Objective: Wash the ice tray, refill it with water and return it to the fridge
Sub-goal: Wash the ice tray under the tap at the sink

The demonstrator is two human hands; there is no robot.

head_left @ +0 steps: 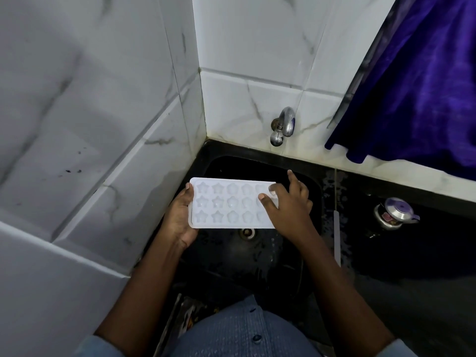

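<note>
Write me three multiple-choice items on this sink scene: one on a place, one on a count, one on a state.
1. Where is the ice tray?
A) held over the sink
B) lying on the counter
C) inside a fridge

2. How many long rows of moulds does it have?
A) one
B) three
C) seven

3. What is the tap doing?
A) pouring onto the tray
B) showing no stream
C) dangling off the wall

Answers:
1 A: the left hand grips its end above the drain.
2 B: three rows run along its length.
3 B: no water shows below the spout.
</note>
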